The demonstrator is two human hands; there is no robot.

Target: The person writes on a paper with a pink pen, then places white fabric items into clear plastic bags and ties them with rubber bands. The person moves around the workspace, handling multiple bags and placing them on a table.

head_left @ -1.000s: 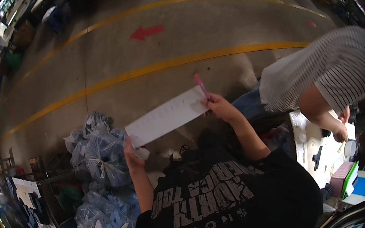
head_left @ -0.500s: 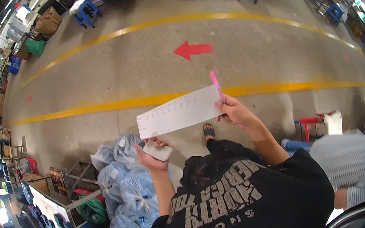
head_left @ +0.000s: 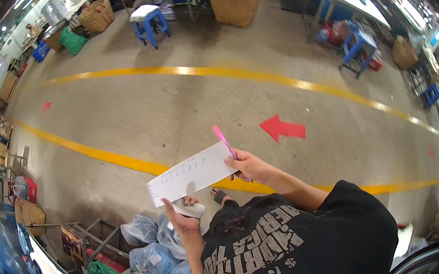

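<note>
My right hand is closed on the right end of a long white paper sheet with rows of handwriting. A narrow pink strip stands up past the sheet's edge at the same fingers; I cannot tell whether it is a pen or a tag. Below the sheet's left end, my left hand holds a pale, flat block with rounded corners. Its thumb points up close to the sheet's lower edge, and whether it touches is unclear.
Clear plastic bags with bluish contents pile up at lower left beside a metal frame. Yellow lines and a red arrow mark the floor. Farther off stand a blue stool, a wicker basket and worktables.
My view has swung, so the arrow and yellow lines sit lower and tilted. Both hands keep their holds, and the sheet is lower and farther left in view. The person in stripes is gone from view.
</note>
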